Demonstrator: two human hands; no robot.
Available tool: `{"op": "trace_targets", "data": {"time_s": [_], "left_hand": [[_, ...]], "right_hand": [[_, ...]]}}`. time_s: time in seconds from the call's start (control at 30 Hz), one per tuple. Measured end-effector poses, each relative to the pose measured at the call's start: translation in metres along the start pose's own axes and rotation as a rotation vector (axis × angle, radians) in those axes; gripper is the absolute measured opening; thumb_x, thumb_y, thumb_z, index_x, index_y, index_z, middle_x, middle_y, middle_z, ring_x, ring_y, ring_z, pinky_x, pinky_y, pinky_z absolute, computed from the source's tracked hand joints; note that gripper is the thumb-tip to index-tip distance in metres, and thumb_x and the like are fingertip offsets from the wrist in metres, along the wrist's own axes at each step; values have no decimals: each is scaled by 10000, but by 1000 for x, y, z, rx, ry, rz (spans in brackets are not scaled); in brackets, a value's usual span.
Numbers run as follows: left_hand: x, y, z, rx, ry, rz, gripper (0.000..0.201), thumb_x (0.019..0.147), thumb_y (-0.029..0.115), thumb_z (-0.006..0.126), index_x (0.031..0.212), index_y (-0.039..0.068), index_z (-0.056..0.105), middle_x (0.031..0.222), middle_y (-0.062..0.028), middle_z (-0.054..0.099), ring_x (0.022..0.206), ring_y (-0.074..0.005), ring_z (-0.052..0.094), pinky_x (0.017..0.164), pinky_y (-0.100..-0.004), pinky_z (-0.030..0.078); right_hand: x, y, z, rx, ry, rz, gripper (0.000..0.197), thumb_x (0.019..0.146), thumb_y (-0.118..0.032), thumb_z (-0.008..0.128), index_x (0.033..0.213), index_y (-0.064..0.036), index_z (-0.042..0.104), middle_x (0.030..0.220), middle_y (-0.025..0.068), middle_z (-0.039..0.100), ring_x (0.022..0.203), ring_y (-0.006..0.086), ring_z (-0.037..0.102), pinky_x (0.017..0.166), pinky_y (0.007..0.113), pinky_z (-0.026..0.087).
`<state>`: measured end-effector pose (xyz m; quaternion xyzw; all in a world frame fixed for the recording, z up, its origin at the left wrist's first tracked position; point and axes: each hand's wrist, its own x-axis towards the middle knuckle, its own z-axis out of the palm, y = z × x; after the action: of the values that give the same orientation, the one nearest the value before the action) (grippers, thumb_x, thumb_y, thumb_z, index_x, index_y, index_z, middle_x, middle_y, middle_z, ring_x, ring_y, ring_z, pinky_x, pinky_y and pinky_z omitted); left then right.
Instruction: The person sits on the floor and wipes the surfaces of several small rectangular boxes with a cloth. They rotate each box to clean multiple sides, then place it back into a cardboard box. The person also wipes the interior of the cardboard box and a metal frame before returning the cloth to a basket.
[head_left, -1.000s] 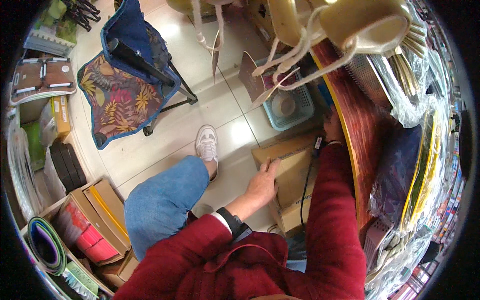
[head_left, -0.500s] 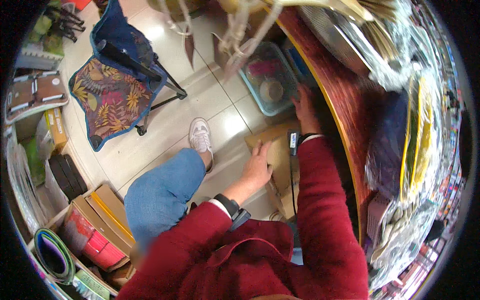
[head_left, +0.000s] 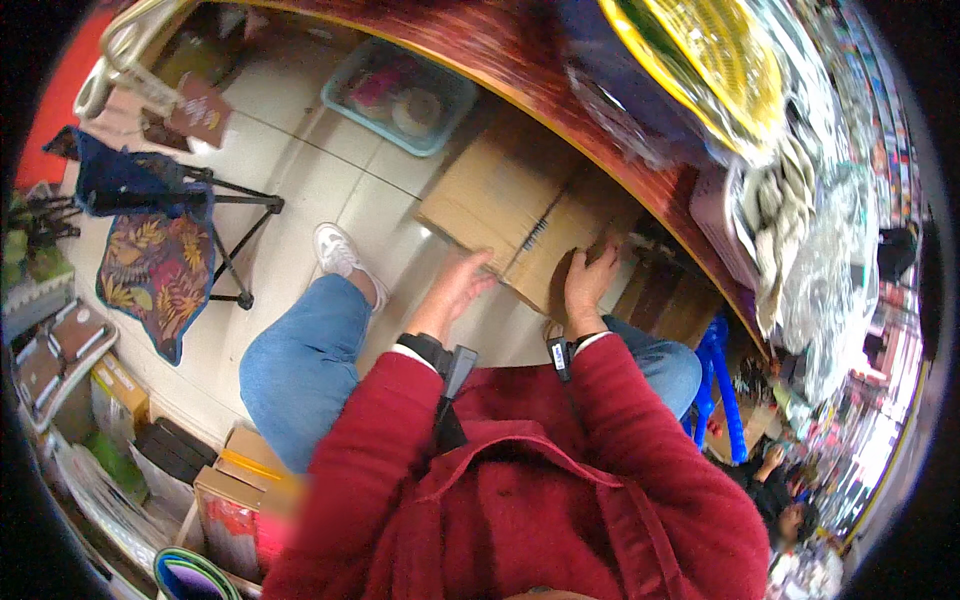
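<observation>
A flat brown cardboard box (head_left: 500, 175) lies low in front of me, partly beneath the overhanging red-brown tabletop. At its near left edge is my left hand (head_left: 460, 288), open with the fingers stretched out and the tips against the cardboard. My right hand (head_left: 592, 278) rests on the near right part of the box, thumb and fingers apart. Neither hand is wrapped around anything. Beyond the box sits a light-blue plastic tub (head_left: 400, 100) with a pink item and a round pale item inside.
The red-brown tabletop (head_left: 520, 50) curves overhead, bearing yellow baskets (head_left: 720, 70) and plastic-wrapped goods. A folding stool (head_left: 160, 250) with leaf-patterned cloth stands left on the tiled floor. Blue legs (head_left: 715, 385) of some object are at my right. Boxed goods (head_left: 230, 500) line the lower left.
My view has turned, exposing more of the box. The right hand has come back from beside the tub onto the box's near part. The left hand stays by the box's edge.
</observation>
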<state>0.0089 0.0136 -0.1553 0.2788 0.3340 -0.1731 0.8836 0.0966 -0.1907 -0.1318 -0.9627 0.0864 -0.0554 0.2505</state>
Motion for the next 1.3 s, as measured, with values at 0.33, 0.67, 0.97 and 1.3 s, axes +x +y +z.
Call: {"op": "trace_targets", "data": {"time_s": [0.33,0.67,0.97,1.3], "left_hand": [[10,3,16,-112,-17,96,266,906,121,601,1142,22,534,1145,-107,571,1069,-263,575,1012,-441,474],[97,16,80,-366,-231,132,266,925,53,530,1181,-16,502,1232,-176,537,1198,-325,499,1112,-476,379],[124,21,114,-275,-339,87,392,932,116,549,1304,40,448,1314,-121,506,1210,-268,497,1085,-403,387],[216,27,84,352,-396,406,409,927,189,591,1321,157,484,1327,-26,511,1205,-209,500,1019,-385,434]], "right_hand": [[-22,55,3,433,-154,213,730,909,-159,608,1491,-4,196,1432,209,414,1320,292,406,1097,335,297],[85,135,-5,-368,-175,-4,489,925,-176,597,1356,3,449,1304,153,571,1132,310,564,975,354,433],[109,262,-51,-347,-389,-52,320,912,-140,555,1232,-135,550,1154,104,604,988,295,579,819,367,462],[134,273,-33,156,-269,114,180,940,-200,550,1113,-151,550,965,36,540,773,190,476,641,294,376]]}}
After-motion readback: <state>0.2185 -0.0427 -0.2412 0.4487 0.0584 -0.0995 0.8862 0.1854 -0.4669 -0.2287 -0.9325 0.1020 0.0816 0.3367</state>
